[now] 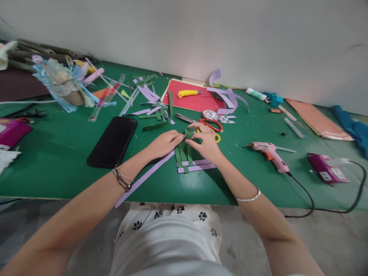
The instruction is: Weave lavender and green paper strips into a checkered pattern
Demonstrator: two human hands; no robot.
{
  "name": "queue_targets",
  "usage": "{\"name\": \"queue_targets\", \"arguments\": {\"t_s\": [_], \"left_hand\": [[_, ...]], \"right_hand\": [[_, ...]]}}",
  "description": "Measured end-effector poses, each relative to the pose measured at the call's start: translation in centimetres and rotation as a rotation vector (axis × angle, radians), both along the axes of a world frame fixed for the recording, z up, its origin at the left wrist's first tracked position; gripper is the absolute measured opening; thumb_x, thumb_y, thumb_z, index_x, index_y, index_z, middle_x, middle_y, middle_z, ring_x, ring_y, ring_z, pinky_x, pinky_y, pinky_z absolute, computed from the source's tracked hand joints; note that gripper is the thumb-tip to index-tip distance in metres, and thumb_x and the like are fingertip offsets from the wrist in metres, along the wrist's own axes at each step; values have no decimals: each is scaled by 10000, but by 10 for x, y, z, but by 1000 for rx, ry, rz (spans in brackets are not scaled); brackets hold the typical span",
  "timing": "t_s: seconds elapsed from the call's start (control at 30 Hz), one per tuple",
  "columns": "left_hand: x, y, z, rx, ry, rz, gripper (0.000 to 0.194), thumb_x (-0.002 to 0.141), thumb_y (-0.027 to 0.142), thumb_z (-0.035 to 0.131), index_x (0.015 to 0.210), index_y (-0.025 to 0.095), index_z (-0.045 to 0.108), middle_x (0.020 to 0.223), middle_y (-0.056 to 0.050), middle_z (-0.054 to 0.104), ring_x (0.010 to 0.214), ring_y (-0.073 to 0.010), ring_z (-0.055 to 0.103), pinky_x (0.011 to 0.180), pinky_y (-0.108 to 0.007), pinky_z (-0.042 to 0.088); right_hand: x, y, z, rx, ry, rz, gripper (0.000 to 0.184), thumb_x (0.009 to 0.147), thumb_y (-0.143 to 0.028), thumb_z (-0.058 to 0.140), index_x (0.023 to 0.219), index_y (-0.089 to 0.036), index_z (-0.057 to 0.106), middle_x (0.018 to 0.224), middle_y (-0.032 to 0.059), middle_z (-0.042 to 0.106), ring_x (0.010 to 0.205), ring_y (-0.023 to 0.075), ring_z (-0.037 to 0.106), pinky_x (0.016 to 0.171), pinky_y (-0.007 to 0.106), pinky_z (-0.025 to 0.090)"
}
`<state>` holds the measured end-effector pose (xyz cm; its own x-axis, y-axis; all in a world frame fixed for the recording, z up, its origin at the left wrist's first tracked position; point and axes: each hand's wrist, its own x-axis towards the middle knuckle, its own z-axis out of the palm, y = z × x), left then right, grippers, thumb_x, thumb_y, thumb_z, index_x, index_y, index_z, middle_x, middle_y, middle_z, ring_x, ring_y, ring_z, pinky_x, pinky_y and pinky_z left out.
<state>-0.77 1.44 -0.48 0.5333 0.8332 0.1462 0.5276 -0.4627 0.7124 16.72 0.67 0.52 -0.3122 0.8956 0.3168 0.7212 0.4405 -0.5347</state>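
Note:
A weave of green paper strips (pixel 184 153) crossed by lilac strips (pixel 198 166) lies on the green table (pixel 57 168) in front of me. My left hand (pixel 164 143) pinches the upper ends of the green strips from the left. My right hand (pixel 204 142) holds the same strips from the right, fingers curled down on them. A long lilac strip (pixel 143 178) runs from under my left hand toward the table's near edge.
A black phone (pixel 112 141) lies left of my hands. Red-handled scissors (pixel 211 124), a small woven square (pixel 225 119), a yellow cutter (pixel 188 93) on a red sheet (pixel 201 101), loose strips (pixel 149 94), a pink glue gun (pixel 270 153) with cord, and a ruler (pixel 105 99) surround them.

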Motion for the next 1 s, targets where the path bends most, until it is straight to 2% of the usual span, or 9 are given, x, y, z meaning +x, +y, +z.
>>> {"name": "queue_targets", "arguments": {"t_s": [0.17,0.37,0.53,0.8,0.9,1.0], "left_hand": [[3,-2,1,-23,-56,16,397,846,432,281,630,165,480,642,-1,496,603,-128,462,585,-233,362],[4,-1,0,6,17,95,263,807,267,391,572,168,455,536,36,460,537,-110,447,538,-219,324],[4,-1,-1,14,21,160,211,775,238,466,581,160,492,563,26,530,560,-117,493,546,-216,356],[5,-2,-4,37,-3,221,152,742,245,519,624,151,538,626,15,571,565,-107,487,577,-214,389],[5,-2,-3,46,9,216,131,733,237,519,641,148,549,631,13,557,564,-106,483,578,-215,390],[6,-3,-1,44,25,210,131,730,228,513,630,149,543,620,15,536,561,-106,477,577,-217,387]], "right_hand": [[-2,-2,3,2,-78,-14,203,738,-257,608,544,-200,589,1127,31,604,1007,227,522,926,500,222],[1,-2,3,39,-101,55,165,795,-263,503,646,-205,540,1148,42,598,1069,217,514,941,449,233],[8,5,-2,-18,-154,5,163,839,-248,382,754,-217,518,1104,65,610,1080,218,504,918,454,253],[8,13,-8,-102,-296,128,138,840,-235,377,776,-205,495,1161,81,552,1071,226,473,854,433,272],[6,17,-6,-92,-330,137,129,833,-231,388,736,-192,465,1079,82,564,974,217,499,750,371,291],[4,18,-1,-78,-329,137,173,821,-229,398,653,-189,395,858,50,571,808,179,508,671,317,274]]}}
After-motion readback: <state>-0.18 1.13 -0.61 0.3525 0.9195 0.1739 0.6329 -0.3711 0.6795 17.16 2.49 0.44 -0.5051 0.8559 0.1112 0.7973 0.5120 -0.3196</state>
